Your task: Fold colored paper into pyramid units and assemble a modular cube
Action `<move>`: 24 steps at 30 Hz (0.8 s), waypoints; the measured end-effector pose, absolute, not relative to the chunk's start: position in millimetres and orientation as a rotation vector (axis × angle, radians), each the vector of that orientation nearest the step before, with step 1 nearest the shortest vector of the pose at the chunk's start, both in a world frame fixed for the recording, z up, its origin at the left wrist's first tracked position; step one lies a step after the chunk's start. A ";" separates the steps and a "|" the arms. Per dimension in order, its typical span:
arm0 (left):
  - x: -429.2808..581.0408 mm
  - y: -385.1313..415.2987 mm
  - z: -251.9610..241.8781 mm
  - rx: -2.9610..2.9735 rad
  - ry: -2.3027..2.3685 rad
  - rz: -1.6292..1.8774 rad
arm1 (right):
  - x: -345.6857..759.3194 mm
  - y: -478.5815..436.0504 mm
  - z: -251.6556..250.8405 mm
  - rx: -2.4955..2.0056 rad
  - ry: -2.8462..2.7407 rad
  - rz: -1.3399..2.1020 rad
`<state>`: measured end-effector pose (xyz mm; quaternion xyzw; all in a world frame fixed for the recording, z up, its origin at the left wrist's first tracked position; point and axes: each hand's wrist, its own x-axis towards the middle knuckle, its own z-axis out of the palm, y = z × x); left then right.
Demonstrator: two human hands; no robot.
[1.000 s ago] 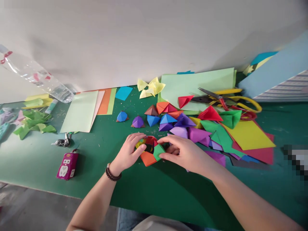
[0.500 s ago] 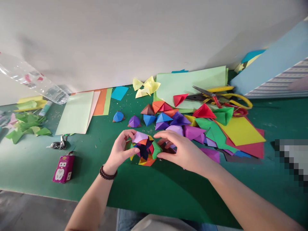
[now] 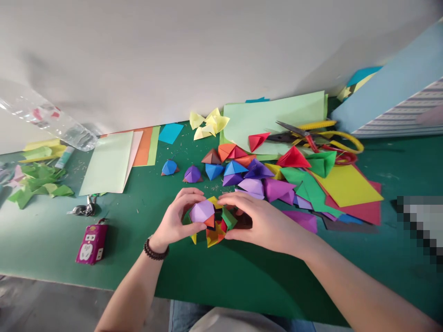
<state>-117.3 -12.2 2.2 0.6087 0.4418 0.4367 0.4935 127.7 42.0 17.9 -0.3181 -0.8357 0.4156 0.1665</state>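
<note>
Left hand (image 3: 176,216) and right hand (image 3: 259,222) grip a multicoloured folded-paper modular ball (image 3: 214,234) between them, just above a green tabletop (image 3: 221,281).

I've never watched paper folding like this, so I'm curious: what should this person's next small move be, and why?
Probably press the lilac unit more firmly into the paper cluster. The left hand cups that side, the right hand braces the other, and dark gaps show between the pieces, so it may not be seated yet.
</note>
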 end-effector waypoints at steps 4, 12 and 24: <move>-119.1 -12.3 0.4 1.503 1.004 1.004 | 127.8 41.5 16.3 -0.901 -2.384 1.110; -116.3 -12.6 -4.5 1.506 0.947 1.078 | 128.6 42.6 18.0 -0.884 -2.338 1.055; -117.0 -9.1 -6.1 1.682 1.000 0.932 | 130.3 48.6 15.6 -0.882 -2.428 1.002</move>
